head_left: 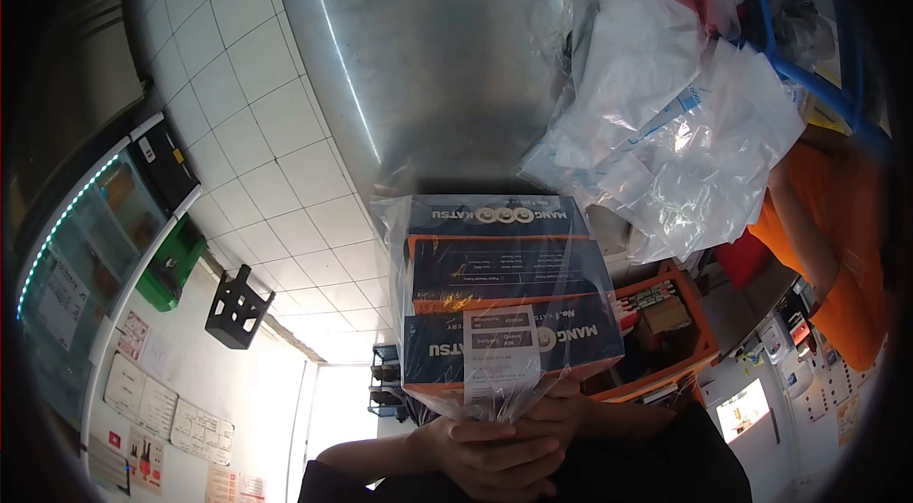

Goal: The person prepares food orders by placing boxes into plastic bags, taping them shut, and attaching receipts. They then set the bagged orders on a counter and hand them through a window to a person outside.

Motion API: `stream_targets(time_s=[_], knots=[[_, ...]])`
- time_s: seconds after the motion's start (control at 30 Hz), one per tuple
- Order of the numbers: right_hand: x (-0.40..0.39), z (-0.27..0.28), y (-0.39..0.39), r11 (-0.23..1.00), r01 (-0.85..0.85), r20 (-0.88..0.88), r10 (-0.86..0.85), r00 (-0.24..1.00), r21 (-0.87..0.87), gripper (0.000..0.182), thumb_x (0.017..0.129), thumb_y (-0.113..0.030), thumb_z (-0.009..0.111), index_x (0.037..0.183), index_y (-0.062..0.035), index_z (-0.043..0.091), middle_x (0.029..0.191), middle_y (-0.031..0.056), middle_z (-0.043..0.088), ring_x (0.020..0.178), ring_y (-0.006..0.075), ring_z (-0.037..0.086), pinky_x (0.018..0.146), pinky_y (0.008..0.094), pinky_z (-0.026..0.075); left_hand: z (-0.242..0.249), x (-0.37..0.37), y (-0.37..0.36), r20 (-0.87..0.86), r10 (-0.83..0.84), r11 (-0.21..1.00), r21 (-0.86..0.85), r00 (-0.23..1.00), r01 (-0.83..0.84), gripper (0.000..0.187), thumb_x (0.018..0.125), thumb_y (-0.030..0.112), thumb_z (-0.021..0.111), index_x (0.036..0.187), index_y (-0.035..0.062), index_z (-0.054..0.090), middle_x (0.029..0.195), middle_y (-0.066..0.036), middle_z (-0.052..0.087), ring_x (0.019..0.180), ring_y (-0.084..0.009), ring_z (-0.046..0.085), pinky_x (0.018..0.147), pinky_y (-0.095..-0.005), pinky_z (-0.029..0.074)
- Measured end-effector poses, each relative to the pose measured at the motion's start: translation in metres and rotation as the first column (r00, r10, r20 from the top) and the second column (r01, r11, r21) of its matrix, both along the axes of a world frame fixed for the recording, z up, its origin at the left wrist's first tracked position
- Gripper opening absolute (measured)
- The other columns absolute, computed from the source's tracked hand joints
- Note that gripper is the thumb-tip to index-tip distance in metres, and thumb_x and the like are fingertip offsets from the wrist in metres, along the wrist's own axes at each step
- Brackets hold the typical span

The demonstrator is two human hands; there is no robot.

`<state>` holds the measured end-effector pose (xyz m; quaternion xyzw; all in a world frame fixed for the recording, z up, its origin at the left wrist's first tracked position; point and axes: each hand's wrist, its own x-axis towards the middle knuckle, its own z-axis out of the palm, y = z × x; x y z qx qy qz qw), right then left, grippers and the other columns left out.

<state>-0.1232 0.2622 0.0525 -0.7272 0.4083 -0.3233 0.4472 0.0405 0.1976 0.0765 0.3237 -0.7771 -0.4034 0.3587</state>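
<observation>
Hands: left hand [475, 451] and right hand [561, 417] clasped together round the bagged boxes [504, 299] | Grip: gathers plastic bag [495, 398] neck beneath, apparently keeping the stack steady | Beyond: loose plastic bags [666, 142].

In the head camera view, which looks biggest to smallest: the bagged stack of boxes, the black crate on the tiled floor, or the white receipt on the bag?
1. Bagged stack of boxes, though it is nearest the camera.
2. Black crate.
3. White receipt, only slightly smaller; unsure.

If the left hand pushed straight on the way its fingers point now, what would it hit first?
Most likely the right hand: the left hand is clasped with it under the bagged stack of boxes, fingers pointing across. Depth is unclear, so which fingers overlap cannot be told.
</observation>
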Motion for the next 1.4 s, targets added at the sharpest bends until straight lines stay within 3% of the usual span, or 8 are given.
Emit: stream_targets(time_s=[0.13, 0.27, 0.43, 0.87, 1.07, 1.17, 1.27, 1.4], knots=[[0.010, -0.004, 0.010, 0.991, 0.050, -0.004, -0.050, 0.999, 0.125, 0.040, 0.079, -0.019, 0.077, 0.113, -0.0065, 0.060, 0.094, 0.0058, 0.061, 0.084, 0.0202, 0.064, 0.076, 0.0378, 0.050, 0.006, -0.005, -0.020, -0.003, -0.064, 0.997, 0.032, 0.998, 0.064, 0.031, 0.088, 0.054, 0.071, 0.108, 0.0301, 0.064, 0.120, 0.000, 0.066, 0.117, -0.0167, 0.061, 0.103, -0.0417, 0.042], [0.012, 0.003, -0.059, 0.934, 0.340, -0.045, -0.346, 0.937, -0.112, 0.014, 0.074, -0.017, 0.069, 0.079, -0.0117, 0.057, 0.083, 0.0027, 0.055, 0.075, 0.0206, 0.056, 0.071, 0.0396, 0.039, 0.001, 0.005, -0.031, -0.034, 0.085, 0.996, -0.037, 0.996, -0.086, 0.040, 0.084, 0.058, 0.075, 0.113, 0.0328, 0.062, 0.129, -0.006, 0.063, 0.120, -0.0235, 0.060, 0.104, -0.0448, 0.040], [0.017, 0.016, -0.085, 0.900, 0.410, 0.001, -0.414, 0.910, -0.151, 0.025, 0.067, -0.016, 0.074, 0.069, -0.0120, 0.049, 0.076, 0.0047, 0.045, 0.071, 0.0237, 0.049, 0.073, 0.0378, 0.033, -0.057, 0.030, -0.018, -0.164, 0.386, 0.915, 0.193, 0.908, -0.355, 0.066, 0.095, 0.055, 0.059, 0.138, 0.0061, 0.051, 0.150, -0.033, 0.039, 0.140, -0.0472, 0.040, 0.113, -0.0563, 0.034], [0.027, 0.016, -0.097, 0.881, 0.433, -0.019, -0.444, 0.896, -0.189, 0.028, 0.067, -0.019, 0.076, 0.077, -0.0073, 0.053, 0.086, 0.0088, 0.044, 0.083, 0.0284, 0.047, 0.077, 0.0397, 0.034, -0.034, 0.028, -0.076, -0.141, 0.024, 0.987, 0.158, 0.990, -0.001, 0.065, 0.101, 0.050, 0.051, 0.143, 0.0001, 0.051, 0.152, -0.022, 0.045, 0.151, -0.0450, 0.025, 0.121, -0.0575, 0.021], [0.016, 0.018, -0.105, 0.882, 0.386, -0.037, -0.411, 0.911, -0.270, 0.022, 0.066, -0.015, 0.072, 0.084, -0.0073, 0.062, 0.096, 0.0097, 0.046, 0.095, 0.0296, 0.047, 0.083, 0.0431, 0.035, 0.019, 0.014, -0.086, 0.549, -0.087, 0.966, -0.156, 0.831, 0.204, 0.085, 0.081, 0.054, 0.073, 0.145, 0.0043, 0.048, 0.155, -0.020, 0.041, 0.155, -0.0376, 0.018, 0.123, -0.0589, 0.011], [0.006, 0.057, -0.114, 0.792, 0.384, -0.056, -0.463, 0.885, -0.475, 0.024, 0.069, -0.017, 0.069, 0.087, -0.0033, 0.060, 0.103, 0.0107, 0.045, 0.105, 0.0297, 0.044, 0.091, 0.0427, 0.033, 0.006, 0.005, -0.099, 0.535, -0.183, 0.909, -0.228, 0.825, 0.349, 0.080, 0.077, 0.044, 0.079, 0.141, 0.0057, 0.050, 0.148, -0.019, 0.047, 0.148, -0.0365, 0.034, 0.121, -0.0541, 0.024], [0.000, 0.060, -0.116, 0.838, 0.322, -0.066, -0.388, 0.919, -0.441, 0.032, 0.072, -0.015, 0.068, 0.102, -0.0044, 0.067, 0.112, 0.0127, 0.047, 0.111, 0.0318, 0.045, 0.098, 0.0457, 0.035, -0.016, -0.003, -0.103, 0.117, -0.327, 0.921, 0.260, 0.938, 0.289, 0.069, 0.073, 0.031, 0.082, 0.131, 0.0049, 0.055, 0.132, -0.016, 0.056, 0.130, -0.0342, 0.053, 0.109, -0.0465, 0.042], [-0.007, 0.046, -0.117, 0.877, 0.325, 0.070, -0.322, 0.944, -0.355, 0.032, 0.083, -0.026, 0.069, 0.102, -0.0006, 0.064, 0.112, 0.0126, 0.047, 0.110, 0.0309, 0.044, 0.100, 0.0446, 0.035, 0.018, -0.017, -0.110, 0.154, -0.458, 0.846, 0.378, 0.876, 0.376, 0.054, 0.078, 0.022, 0.081, 0.124, 0.0050, 0.057, 0.121, -0.011, 0.058, 0.116, -0.0294, 0.057, 0.096, -0.0415, 0.046]])
